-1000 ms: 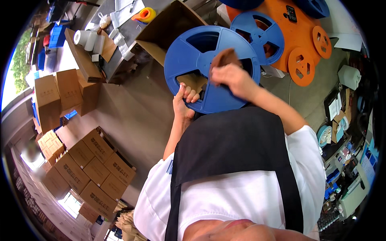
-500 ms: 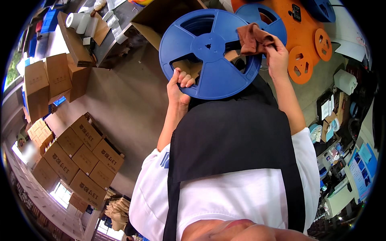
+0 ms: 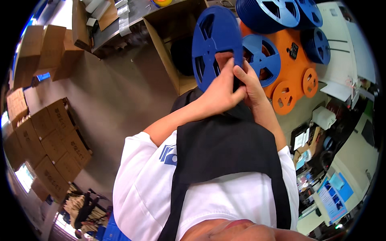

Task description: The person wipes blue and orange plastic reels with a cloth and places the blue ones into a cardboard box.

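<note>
A blue plastic reel with cut-out openings stands tilted, turned partly edge-on, in front of my chest. My left hand reaches across to its lower right part, with the fingers closed at an opening and the rim. Beside it my right hand is closed at the right edge of the reel, its thumb raised along the rim. A brown cloth shows at the opening by my left fingertips. Most of the cloth is hidden, and I cannot tell which hand holds it.
An open cardboard box with something dark inside stands beyond the reel. At the right, an orange surface carries stacked blue reels and another blue reel. Stacked cartons stand at the left, and a grey table is at the back.
The reel has turned from nearly face-on to nearly edge-on. My left hand has moved right across my body, and my right hand has come down to the rim. The cloth is now mostly hidden.
</note>
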Demonstrator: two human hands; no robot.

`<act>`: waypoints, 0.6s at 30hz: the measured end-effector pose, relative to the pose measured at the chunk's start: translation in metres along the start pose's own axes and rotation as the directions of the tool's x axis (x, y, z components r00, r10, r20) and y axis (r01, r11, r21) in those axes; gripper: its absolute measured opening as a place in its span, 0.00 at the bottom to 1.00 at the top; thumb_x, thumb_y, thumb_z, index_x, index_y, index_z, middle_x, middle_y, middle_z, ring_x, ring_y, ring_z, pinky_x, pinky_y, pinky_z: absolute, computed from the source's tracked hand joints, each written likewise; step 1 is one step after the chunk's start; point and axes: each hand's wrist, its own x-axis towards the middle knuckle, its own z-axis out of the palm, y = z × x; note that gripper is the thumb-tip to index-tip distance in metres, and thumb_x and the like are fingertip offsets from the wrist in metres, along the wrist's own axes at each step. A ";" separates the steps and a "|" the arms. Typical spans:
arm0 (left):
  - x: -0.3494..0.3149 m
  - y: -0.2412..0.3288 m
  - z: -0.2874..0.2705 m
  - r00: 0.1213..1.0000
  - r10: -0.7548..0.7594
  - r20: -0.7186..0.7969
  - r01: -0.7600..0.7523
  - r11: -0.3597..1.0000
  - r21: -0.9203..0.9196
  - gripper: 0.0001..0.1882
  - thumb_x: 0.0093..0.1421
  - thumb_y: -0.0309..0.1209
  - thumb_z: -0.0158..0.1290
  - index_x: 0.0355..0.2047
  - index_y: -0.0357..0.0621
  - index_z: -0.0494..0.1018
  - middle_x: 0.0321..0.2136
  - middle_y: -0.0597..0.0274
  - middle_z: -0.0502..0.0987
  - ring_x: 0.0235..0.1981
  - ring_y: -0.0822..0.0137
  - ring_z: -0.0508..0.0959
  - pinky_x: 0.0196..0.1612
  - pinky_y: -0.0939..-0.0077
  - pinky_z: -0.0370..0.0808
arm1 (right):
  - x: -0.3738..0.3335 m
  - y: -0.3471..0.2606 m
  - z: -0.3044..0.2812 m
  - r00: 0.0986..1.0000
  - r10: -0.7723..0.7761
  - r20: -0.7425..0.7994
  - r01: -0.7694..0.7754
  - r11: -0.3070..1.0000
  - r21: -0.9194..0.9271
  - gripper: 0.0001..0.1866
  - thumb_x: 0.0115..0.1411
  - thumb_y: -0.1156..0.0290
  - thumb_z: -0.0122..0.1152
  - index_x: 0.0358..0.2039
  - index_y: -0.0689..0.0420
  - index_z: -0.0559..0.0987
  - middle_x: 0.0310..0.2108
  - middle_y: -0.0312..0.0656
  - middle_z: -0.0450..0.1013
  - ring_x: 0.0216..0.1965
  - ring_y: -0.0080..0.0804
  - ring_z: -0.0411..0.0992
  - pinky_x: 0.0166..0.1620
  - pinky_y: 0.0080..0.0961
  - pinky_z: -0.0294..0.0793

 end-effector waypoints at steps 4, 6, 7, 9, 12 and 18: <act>-0.004 0.000 0.009 0.991 0.049 0.125 -0.081 0.960 0.268 0.34 0.52 0.31 0.56 0.55 0.28 0.55 0.45 0.40 0.68 0.50 0.46 0.69 0.53 0.63 0.66 | -0.004 -0.012 -0.027 0.984 0.150 0.094 -0.156 0.986 0.056 0.26 0.49 0.65 0.61 0.48 0.61 0.71 0.47 0.44 0.70 0.48 0.32 0.70 0.54 0.27 0.66; -0.005 0.002 0.006 0.970 0.088 0.225 -0.152 0.946 0.285 0.27 0.52 0.30 0.56 0.51 0.34 0.62 0.42 0.46 0.71 0.47 0.48 0.71 0.48 0.64 0.69 | -0.012 -0.004 -0.041 0.988 0.059 0.141 -0.077 0.989 0.126 0.27 0.47 0.65 0.58 0.49 0.60 0.70 0.48 0.47 0.69 0.49 0.38 0.69 0.56 0.32 0.66; -0.007 0.000 0.002 0.943 0.147 0.300 -0.226 0.942 0.248 0.25 0.52 0.29 0.57 0.49 0.37 0.65 0.41 0.49 0.72 0.46 0.50 0.72 0.47 0.65 0.70 | -0.016 0.001 -0.050 0.990 -0.001 0.143 -0.023 0.986 0.167 0.29 0.46 0.64 0.57 0.50 0.59 0.69 0.49 0.49 0.69 0.50 0.41 0.68 0.56 0.35 0.65; -0.010 -0.003 -0.005 0.947 0.250 0.200 -0.294 0.927 0.232 0.21 0.51 0.28 0.59 0.46 0.42 0.69 0.40 0.55 0.73 0.43 0.52 0.73 0.44 0.66 0.71 | -0.028 0.002 -0.069 1.000 0.006 0.020 -0.011 0.958 0.286 0.28 0.44 0.63 0.58 0.47 0.55 0.68 0.47 0.48 0.68 0.50 0.42 0.68 0.57 0.37 0.65; -0.008 -0.007 -0.007 0.937 0.258 -0.235 -0.194 0.945 0.263 0.22 0.45 0.28 0.63 0.42 0.45 0.71 0.37 0.60 0.73 0.40 0.56 0.73 0.42 0.67 0.71 | -0.034 0.001 -0.070 0.997 -0.053 0.050 0.030 0.923 0.384 0.26 0.41 0.65 0.60 0.43 0.55 0.68 0.39 0.43 0.70 0.44 0.39 0.70 0.52 0.31 0.69; 0.002 -0.017 0.016 0.941 0.327 -0.085 -0.315 0.940 0.127 0.17 0.45 0.24 0.62 0.37 0.45 0.72 0.29 0.61 0.71 0.32 0.59 0.75 0.36 0.70 0.72 | -0.041 0.005 -0.059 0.992 -0.036 0.118 -0.001 0.952 0.306 0.21 0.42 0.67 0.58 0.40 0.57 0.67 0.33 0.43 0.68 0.39 0.37 0.69 0.49 0.29 0.68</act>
